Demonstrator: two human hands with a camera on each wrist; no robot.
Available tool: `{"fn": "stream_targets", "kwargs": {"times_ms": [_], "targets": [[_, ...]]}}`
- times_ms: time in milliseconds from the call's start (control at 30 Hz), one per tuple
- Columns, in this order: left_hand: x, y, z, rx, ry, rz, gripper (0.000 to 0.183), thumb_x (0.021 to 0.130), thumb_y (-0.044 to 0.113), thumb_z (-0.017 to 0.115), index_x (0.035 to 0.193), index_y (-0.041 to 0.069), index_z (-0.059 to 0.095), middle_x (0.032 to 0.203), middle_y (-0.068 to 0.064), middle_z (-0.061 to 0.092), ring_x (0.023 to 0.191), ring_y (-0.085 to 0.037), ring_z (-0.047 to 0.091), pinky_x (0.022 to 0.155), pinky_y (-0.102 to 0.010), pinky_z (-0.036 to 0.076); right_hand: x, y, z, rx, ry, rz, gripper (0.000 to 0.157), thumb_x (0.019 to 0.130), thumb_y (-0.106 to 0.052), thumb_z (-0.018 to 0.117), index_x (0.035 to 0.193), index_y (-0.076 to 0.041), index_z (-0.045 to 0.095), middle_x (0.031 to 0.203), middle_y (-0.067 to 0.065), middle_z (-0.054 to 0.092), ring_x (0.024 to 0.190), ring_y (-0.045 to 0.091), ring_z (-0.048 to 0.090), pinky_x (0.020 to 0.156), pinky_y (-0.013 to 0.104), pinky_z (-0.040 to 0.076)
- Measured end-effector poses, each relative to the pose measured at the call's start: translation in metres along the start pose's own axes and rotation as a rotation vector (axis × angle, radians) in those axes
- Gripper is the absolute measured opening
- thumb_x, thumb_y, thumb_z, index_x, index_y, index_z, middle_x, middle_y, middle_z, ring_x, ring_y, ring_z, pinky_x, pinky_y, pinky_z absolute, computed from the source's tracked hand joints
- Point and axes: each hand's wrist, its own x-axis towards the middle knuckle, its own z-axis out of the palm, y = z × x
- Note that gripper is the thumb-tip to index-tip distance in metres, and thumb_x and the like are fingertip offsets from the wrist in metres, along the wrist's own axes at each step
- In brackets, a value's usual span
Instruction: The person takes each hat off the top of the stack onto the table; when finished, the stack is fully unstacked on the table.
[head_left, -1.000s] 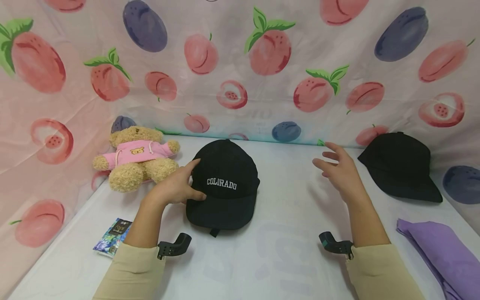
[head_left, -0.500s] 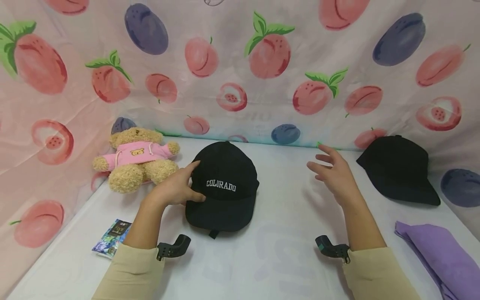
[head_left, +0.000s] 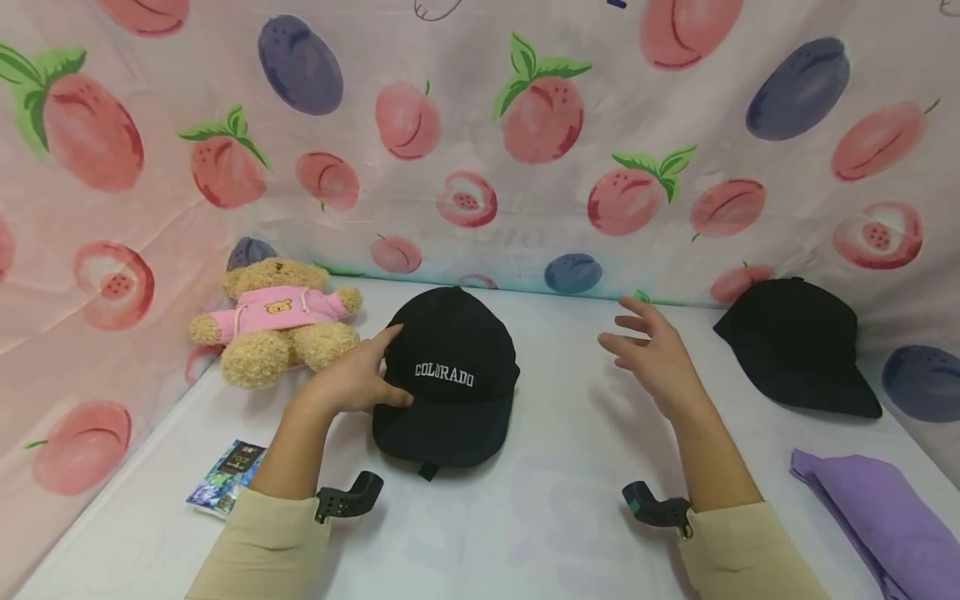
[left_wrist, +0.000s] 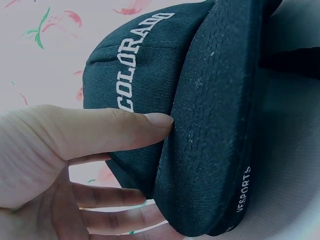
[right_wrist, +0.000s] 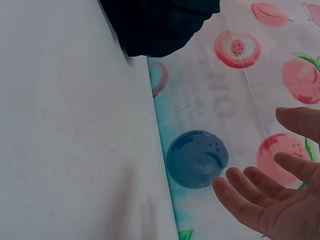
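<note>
A black baseball cap (head_left: pixel 450 342) with white COLORADO lettering stands on the white table, its brim towards me. My left hand (head_left: pixel 348 375) grips the cap's left side. In the left wrist view the thumb (left_wrist: pixel 135 131) lies across the front where crown meets brim (left_wrist: pixel 205 130), and the other fingers reach round the side, partly hidden. My right hand (head_left: pixel 652 358) hovers over the table to the right of the cap, apart from it. Its fingers are spread and loosely bent, holding nothing. In the right wrist view that hand (right_wrist: pixel 285 200) shows at the lower right.
A second black cap (head_left: pixel 802 350) sits at the back right, with a folded purple cloth (head_left: pixel 877 517) in front of it. To the left are a teddy bear (head_left: pixel 277 317) in a pink top and a small printed packet (head_left: pixel 227 479). A fruit-patterned curtain (head_left: pixel 465 100) borders the table (head_left: pixel 555 517).
My right hand has moved left, closer to the cap. The left hand and the cap it holds have stayed in place. The head view has tilted slightly.
</note>
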Motion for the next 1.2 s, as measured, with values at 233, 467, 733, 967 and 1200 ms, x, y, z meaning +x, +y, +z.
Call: {"fn": "stream_targets", "kwargs": {"times_ms": [233, 467, 733, 967, 1200], "targets": [[0.0, 0.001, 0.0, -0.011, -0.002, -0.007, 0.109, 0.082, 0.019, 0.085, 0.166, 0.009, 0.016, 0.16, -0.031, 0.034, 0.12, -0.039, 0.059, 0.068, -0.034, 0.061, -0.002, -0.003, 0.008, 0.006, -0.027, -0.012, 0.078, 0.1, -0.026, 0.068, 0.166, -0.02, 0.025, 0.163, 0.02, 0.038, 0.141, 0.041, 0.05, 0.109, 0.054, 0.049], [0.0, 0.002, 0.001, -0.005, -0.003, -0.005, 0.109, 0.082, 0.019, 0.085, 0.166, 0.01, 0.016, 0.16, -0.032, 0.034, 0.121, -0.039, 0.058, 0.069, -0.034, 0.061, -0.005, -0.007, 0.019, -0.011, -0.052, -0.012, 0.076, 0.1, -0.026, 0.068, 0.164, -0.021, 0.028, 0.161, 0.019, 0.04, 0.14, 0.04, 0.051, 0.108, 0.054, 0.05], [-0.001, 0.001, 0.001, -0.004, 0.003, -0.007, 0.109, 0.082, 0.018, 0.085, 0.166, 0.009, 0.016, 0.16, -0.033, 0.034, 0.118, -0.039, 0.06, 0.067, -0.034, 0.061, -0.007, -0.009, 0.033, -0.035, -0.097, -0.02, 0.076, 0.099, -0.028, 0.07, 0.164, -0.021, 0.03, 0.16, 0.019, 0.041, 0.139, 0.04, 0.053, 0.105, 0.052, 0.052], [0.0, 0.001, 0.001, 0.018, 0.003, -0.011, 0.109, 0.082, 0.019, 0.085, 0.166, 0.009, 0.017, 0.159, -0.033, 0.035, 0.113, -0.037, 0.063, 0.067, -0.034, 0.06, -0.007, -0.009, 0.041, -0.054, -0.125, 0.007, 0.077, 0.099, -0.028, 0.07, 0.164, -0.022, 0.029, 0.161, 0.019, 0.04, 0.137, 0.039, 0.055, 0.103, 0.05, 0.054], [-0.001, 0.001, 0.001, 0.008, -0.001, -0.009, 0.109, 0.082, 0.019, 0.085, 0.166, 0.009, 0.016, 0.16, -0.033, 0.034, 0.112, -0.037, 0.062, 0.067, -0.034, 0.06, -0.006, -0.01, 0.057, -0.007, -0.186, 0.006, 0.075, 0.098, -0.023, 0.071, 0.162, -0.022, 0.033, 0.161, 0.019, 0.04, 0.134, 0.037, 0.059, 0.099, 0.046, 0.057]]}}
